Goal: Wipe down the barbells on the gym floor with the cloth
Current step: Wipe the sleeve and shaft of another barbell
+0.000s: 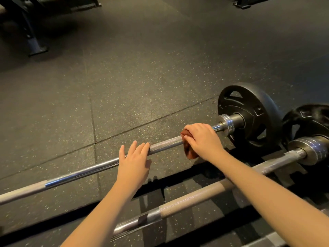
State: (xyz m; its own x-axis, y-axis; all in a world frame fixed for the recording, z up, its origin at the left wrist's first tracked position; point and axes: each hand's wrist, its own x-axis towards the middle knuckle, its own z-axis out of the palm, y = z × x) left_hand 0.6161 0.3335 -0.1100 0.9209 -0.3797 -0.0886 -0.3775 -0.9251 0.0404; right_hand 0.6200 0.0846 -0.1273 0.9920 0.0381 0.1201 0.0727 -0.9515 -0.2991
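A steel barbell lies across the dark rubber floor, its black weight plate at the right. My right hand grips a reddish-brown cloth wrapped round the bar's knurled part, just left of the chrome sleeve. My left hand rests on the bar with straight fingers, a short way left of the cloth. A second barbell lies nearer to me, passing under my right forearm, with its own plate at the far right.
The black foot of a rack or bench stands at the top left, and another frame base at the top right. Speckled rubber floor tiles stretch beyond the bars. A third bar's edge shows at the bottom right.
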